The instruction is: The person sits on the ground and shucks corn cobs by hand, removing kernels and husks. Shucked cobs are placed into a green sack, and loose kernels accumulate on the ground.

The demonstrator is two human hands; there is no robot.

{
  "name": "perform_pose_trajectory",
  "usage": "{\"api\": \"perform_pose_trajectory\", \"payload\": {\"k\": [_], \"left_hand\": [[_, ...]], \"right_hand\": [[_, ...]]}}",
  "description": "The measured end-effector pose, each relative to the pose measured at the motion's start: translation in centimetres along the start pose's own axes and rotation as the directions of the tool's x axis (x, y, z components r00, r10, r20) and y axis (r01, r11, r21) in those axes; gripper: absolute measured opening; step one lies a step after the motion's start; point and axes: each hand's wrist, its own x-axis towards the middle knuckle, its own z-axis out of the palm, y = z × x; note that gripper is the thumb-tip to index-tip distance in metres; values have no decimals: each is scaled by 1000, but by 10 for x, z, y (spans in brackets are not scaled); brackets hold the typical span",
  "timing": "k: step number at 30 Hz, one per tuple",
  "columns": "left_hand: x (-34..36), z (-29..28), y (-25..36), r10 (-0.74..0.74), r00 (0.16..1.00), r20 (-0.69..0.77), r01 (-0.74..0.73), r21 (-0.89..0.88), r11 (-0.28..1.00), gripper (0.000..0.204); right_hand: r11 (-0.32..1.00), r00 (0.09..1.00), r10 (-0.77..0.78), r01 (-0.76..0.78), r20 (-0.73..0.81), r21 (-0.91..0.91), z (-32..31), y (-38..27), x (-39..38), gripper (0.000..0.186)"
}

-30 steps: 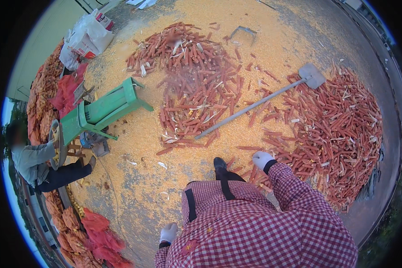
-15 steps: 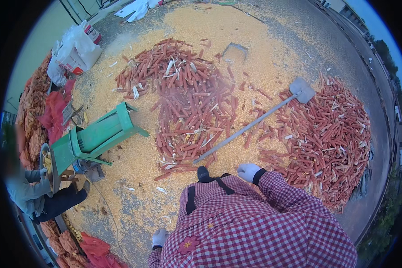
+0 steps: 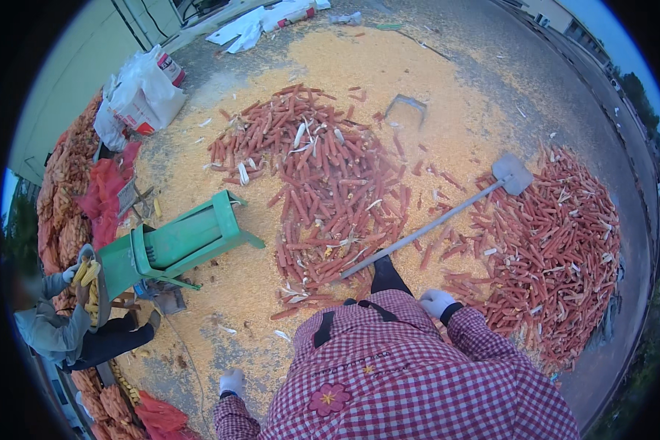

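Note:
My left hand (image 3: 232,382), in a white glove, hangs low at my side over scattered corn kernels (image 3: 231,312). Its fingers look loosely bent, and nothing shows in it. On the other side, my right hand (image 3: 438,303), also gloved, is held out in front of my body near red corn cobs, with no object visible in it. A long-handled shovel (image 3: 513,174) lies ahead, its blade on the edge of the right cob heap (image 3: 565,242). The near end of its handle rests by the middle cob pile (image 3: 323,169). My dark boot (image 3: 389,277) is beside that handle.
At left a person (image 3: 59,323) tips yellow ears from a basin (image 3: 103,293) at a green corn sheller (image 3: 176,246). Mesh sacks of cobs (image 3: 59,198) line the wall. White bags (image 3: 143,95) stand behind. A metal scoop (image 3: 407,110) lies on the kernels.
My body has stepped forward, and my boot now reaches the shovel handle. My left hand has swung outward to the left. The person at the sheller has tilted the basin, showing yellow ears.

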Motion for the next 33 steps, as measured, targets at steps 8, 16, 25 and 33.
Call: {"api": "perform_pose_trajectory", "payload": {"k": [8,16,25,33], "left_hand": [[75,65,170,652,737,179,-671,303,676,33],[56,267,235,427,782,454,-452,-59,890,60],[-87,481,229,-93,209,973,357,12,934,55],[-229,466,383,-82,370,925,-419,245,874,32]], "right_hand": [[890,929,365,-330,-60,315,5,100,-50,39],[669,776,626,-586,79,456,58,132,-184,37],[726,732,674,-682,106,94,-12,149,-270,41],[954,955,293,-290,43,-72,7,369,-134,45]]}}
